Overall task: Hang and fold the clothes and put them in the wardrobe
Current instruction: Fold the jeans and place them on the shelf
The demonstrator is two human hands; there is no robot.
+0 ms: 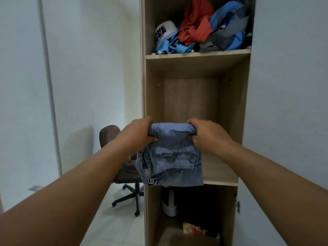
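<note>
Jeans held at the wardrobe's middle shelf

Wardrobe (195, 57) of pale wood stood open, its middle compartment bare inside. On its top shelf lay a heap of clothes (213, 29) beside a white cap (165, 31). Left of the wardrobe stood a brown office chair (124, 174). Folded jeans (172, 153) hung before the middle compartment, their upper edge gripped by curled fingers of the left hand (138, 134) and right hand (205, 134).

Folded jeans (171, 153): light blue denim, a black-and-white label seen at the hem. Wardrobe (195, 68): pale wood grain. Cap (166, 31): white, dark lettering. Heaped clothes (213, 27): red-orange, sky blue, grey. Chair (124, 167): brown, black base.
</note>
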